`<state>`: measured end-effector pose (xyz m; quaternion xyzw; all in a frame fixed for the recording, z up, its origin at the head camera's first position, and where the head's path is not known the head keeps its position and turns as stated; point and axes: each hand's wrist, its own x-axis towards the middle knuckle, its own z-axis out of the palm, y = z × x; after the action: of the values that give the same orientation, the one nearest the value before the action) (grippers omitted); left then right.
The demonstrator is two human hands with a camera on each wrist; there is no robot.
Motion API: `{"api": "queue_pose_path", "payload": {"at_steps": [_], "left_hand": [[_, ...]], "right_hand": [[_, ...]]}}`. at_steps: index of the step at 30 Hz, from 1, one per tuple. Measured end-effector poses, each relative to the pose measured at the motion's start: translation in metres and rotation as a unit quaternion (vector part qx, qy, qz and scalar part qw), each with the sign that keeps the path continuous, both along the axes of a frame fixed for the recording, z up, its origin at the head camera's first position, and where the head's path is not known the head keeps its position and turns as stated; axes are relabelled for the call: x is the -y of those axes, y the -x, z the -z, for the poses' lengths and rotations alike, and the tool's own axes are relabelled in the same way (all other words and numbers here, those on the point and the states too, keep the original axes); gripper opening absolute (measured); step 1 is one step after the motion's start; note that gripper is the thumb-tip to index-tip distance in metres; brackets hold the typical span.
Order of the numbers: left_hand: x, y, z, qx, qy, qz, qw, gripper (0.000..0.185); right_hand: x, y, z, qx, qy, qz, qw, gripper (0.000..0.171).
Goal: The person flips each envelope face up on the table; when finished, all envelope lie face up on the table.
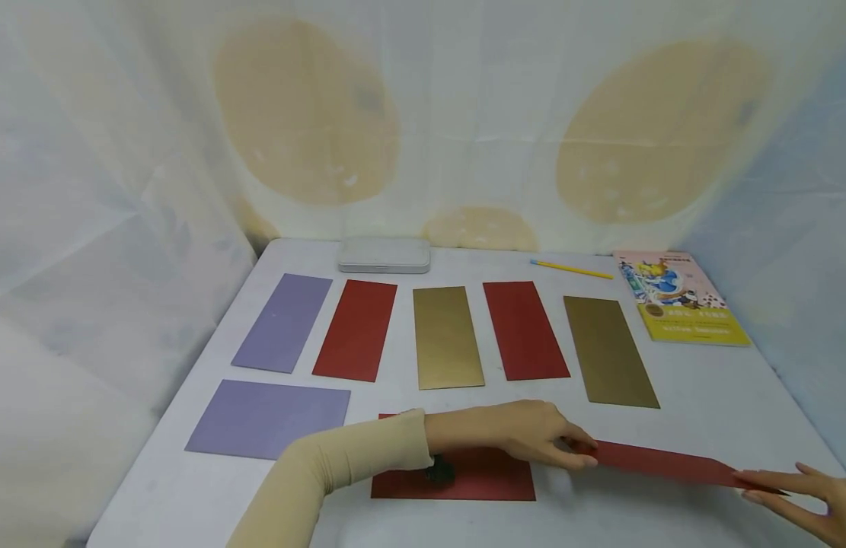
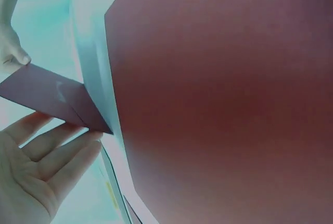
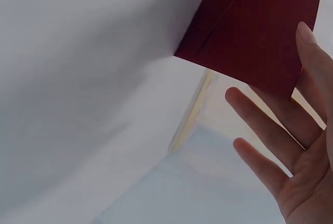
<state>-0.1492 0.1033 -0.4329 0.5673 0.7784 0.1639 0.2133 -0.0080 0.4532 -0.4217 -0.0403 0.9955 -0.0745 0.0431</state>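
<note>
A long folded dark red paper strip (image 1: 669, 462) is held just above the white table (image 1: 710, 396) near its front edge. My left hand (image 1: 587, 453), in a beige sleeve, reaches across and pinches the strip's left end. My right hand (image 1: 755, 485) holds the right end, thumb on top, the other fingers straight. In the left wrist view the strip (image 2: 47, 94) lies over my left fingers (image 2: 57, 156). The right wrist view shows the strip (image 3: 260, 31) against my right hand (image 3: 291, 146).
A red sheet (image 1: 477, 476) lies under my left forearm, a purple sheet (image 1: 268, 418) to its left. Behind lie purple (image 1: 283, 322), red (image 1: 356, 329), gold (image 1: 447, 336), red (image 1: 525, 329) and gold (image 1: 609, 350) strips, then a grey tin (image 1: 384, 255), a pencil (image 1: 571, 268) and a book (image 1: 679, 297).
</note>
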Motion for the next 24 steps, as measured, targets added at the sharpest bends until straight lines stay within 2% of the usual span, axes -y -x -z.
{"api": "queue_pose_path", "payload": {"at_steps": [3, 6, 9, 12, 15, 17, 19, 21, 24], "left_hand": [[0.003, 0.002, -0.001, -0.001, -0.026, 0.010, 0.9996, 0.043], [0.007, 0.003, -0.001, -0.058, -0.068, 0.046, 0.9949, 0.059], [0.011, 0.005, -0.002, -0.142, -0.123, 0.092, 0.9779, 0.073], [0.014, 0.006, -0.004, -0.226, -0.167, 0.125, 0.9513, 0.071], [0.016, 0.008, -0.006, -0.292, -0.193, 0.129, 0.9280, 0.060], [0.016, 0.010, -0.005, -0.322, -0.206, 0.123, 0.9158, 0.053], [0.015, 0.011, -0.004, -0.327, -0.222, 0.112, 0.9116, 0.050], [0.015, 0.013, -0.002, -0.329, -0.234, 0.100, 0.9093, 0.050], [0.014, 0.016, 0.001, -0.339, -0.240, 0.078, 0.9064, 0.053]], "right_hand": [[0.003, 0.002, -0.004, -0.053, 0.011, -0.012, 0.998, 0.031], [0.007, 0.006, -0.009, -0.063, 0.003, -0.004, 0.998, 0.030], [0.007, 0.010, -0.014, -0.040, -0.009, 0.016, 0.999, 0.030], [0.005, 0.015, -0.017, -0.031, -0.019, 0.024, 0.999, 0.030], [0.004, 0.021, -0.019, -0.042, -0.021, 0.022, 0.999, 0.027], [0.004, 0.025, -0.020, -0.043, -0.024, 0.025, 0.998, 0.026], [0.005, 0.028, -0.022, -0.047, -0.026, 0.025, 0.998, 0.025], [0.006, 0.029, -0.022, -0.073, -0.021, 0.015, 0.997, 0.025], [0.009, 0.032, -0.021, -0.160, -0.001, -0.021, 0.987, 0.029]]}}
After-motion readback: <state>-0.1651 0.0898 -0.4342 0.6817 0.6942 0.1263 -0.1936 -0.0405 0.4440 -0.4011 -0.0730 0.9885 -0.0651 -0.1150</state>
